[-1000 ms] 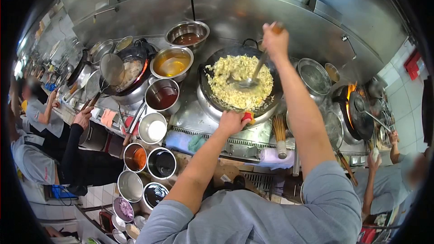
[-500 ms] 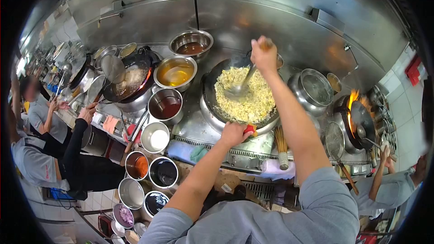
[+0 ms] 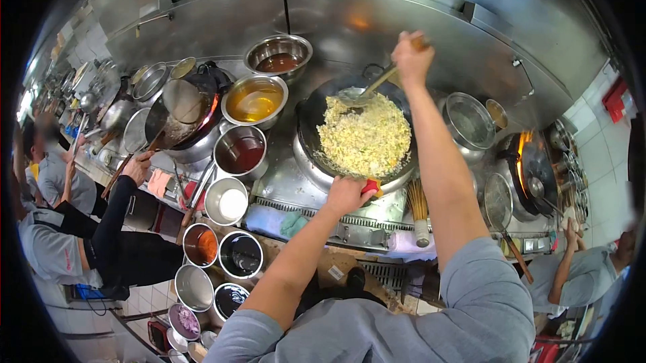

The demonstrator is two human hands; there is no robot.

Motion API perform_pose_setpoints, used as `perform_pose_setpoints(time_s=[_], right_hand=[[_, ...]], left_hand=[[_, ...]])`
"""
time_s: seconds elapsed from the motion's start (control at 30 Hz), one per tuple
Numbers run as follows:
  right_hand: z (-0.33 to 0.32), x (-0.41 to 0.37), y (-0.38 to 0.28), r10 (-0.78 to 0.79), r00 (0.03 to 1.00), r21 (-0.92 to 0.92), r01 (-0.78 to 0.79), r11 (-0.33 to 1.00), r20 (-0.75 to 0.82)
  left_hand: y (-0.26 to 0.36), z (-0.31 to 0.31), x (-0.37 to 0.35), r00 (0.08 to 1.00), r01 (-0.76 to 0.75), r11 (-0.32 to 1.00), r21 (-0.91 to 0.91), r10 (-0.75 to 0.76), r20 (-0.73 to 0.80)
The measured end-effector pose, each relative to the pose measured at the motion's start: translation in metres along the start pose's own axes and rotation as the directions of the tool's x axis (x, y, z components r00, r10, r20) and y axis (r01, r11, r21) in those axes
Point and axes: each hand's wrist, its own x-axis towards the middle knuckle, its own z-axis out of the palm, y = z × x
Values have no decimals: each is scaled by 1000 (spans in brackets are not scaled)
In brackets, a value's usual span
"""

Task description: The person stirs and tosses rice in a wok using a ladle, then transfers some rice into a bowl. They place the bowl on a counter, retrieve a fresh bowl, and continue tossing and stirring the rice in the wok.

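Note:
Yellow-white fried rice with egg bits (image 3: 367,134) fills much of a large dark wok (image 3: 311,121) on the burner in front of me. My right hand (image 3: 412,60) is closed round the wooden handle of a metal ladle (image 3: 353,97), held above the wok's right side. The ladle's bowl rests at the far left edge of the rice. At the near rim, my left hand (image 3: 346,195) is closed on the wok, with a red and yellow pad (image 3: 370,189) showing beside the fingers. The fingertips on the rim are partly hidden.
Left of the wok stand metal bowls of amber oil (image 3: 254,102) and brown liquid (image 3: 277,60), and a pot of dark red sauce (image 3: 240,153). A bamboo brush (image 3: 418,211) lies at the near edge. Co-workers stand on both sides; flames (image 3: 521,154) rise by the right wok (image 3: 538,178).
My right hand has moved up and right. The ladle has swept from the rice's middle to its far left edge. My left hand stays at the rim.

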Motion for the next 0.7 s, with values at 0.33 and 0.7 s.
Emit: perform_pose_setpoints(time_s=[0.33,0.7], right_hand=[[-37,-76,-56,-79,997,-212,73,974,-17],[-76,-97,-35,-93,990,-240,66,969,-105]], left_hand=[[-8,1,5,995,-50,998,-44,53,83],[7,-5,4,996,9,999,46,-13,85]])
